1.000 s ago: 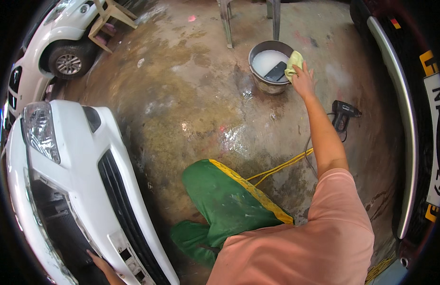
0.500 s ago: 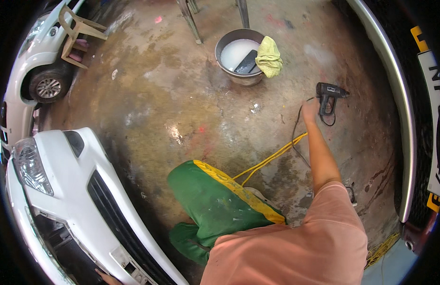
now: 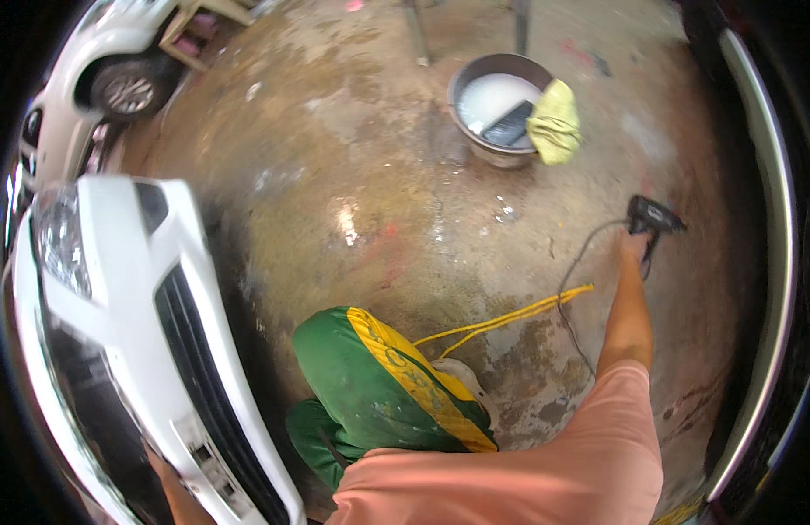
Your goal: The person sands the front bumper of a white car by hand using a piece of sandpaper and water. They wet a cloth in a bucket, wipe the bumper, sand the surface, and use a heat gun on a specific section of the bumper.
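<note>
My right arm stretches out over the floor. My right hand (image 3: 632, 247) is closed at the grip of a black heat gun (image 3: 654, 214), partly blurred by motion. The gun's nozzle points right, and a dark cord (image 3: 564, 284) curves from it back toward me. At the lower left, my left hand (image 3: 157, 462) reaches into the dark opening of a white car bumper (image 3: 136, 289). Its fingers are smeared and mostly hidden there.
A bucket (image 3: 457, 83) of cloudy water holds a dark block (image 3: 508, 124); a yellow-green cloth (image 3: 555, 122) drapes over its rim. Yellow cord (image 3: 501, 319) lies near my green-trousered knee (image 3: 361, 376). A parked white car (image 3: 81, 66) stands far left, and a silver-edged vehicle part (image 3: 777, 201) borders the right.
My right hand has moved from just beside the heat gun onto its grip. The view has turned, shifting the bucket rightward. My left forearm shows more inside the bumper opening.
</note>
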`<state>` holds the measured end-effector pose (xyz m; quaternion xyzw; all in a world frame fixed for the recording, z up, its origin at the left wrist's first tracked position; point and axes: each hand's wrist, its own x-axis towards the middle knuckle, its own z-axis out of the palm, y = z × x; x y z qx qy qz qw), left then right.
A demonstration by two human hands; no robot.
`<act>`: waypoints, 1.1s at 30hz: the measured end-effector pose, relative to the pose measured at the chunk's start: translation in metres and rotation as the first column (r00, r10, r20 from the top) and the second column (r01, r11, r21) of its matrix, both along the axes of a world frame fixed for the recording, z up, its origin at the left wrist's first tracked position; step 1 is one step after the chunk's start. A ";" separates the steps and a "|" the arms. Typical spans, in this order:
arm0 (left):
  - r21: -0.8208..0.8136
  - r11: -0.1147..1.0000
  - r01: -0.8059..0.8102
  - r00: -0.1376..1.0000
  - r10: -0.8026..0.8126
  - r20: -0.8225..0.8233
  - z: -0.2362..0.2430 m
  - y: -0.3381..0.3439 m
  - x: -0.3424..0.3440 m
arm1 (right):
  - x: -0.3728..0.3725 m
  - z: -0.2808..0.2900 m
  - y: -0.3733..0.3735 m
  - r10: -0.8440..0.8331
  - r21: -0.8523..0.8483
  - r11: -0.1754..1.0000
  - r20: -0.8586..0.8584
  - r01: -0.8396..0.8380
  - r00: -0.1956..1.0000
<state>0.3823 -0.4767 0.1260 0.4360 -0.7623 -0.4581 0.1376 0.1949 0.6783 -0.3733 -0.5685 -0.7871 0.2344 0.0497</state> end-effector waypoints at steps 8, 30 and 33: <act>-0.132 0.985 -0.112 0.992 0.103 -0.075 0.022 -0.033 0.002 | -0.001 -0.004 0.007 -0.152 -0.355 0.935 -0.344 0.021 0.927; -0.490 0.864 -0.112 0.974 0.194 0.119 -0.015 0.001 -0.001 | -0.039 0.433 -0.481 -0.116 -0.116 0.177 -0.989 -0.977 0.096; -0.440 0.897 -0.052 0.979 0.132 0.155 -0.025 0.001 -0.008 | -0.063 0.425 -0.563 -0.177 -0.251 -0.195 -0.942 -0.948 0.286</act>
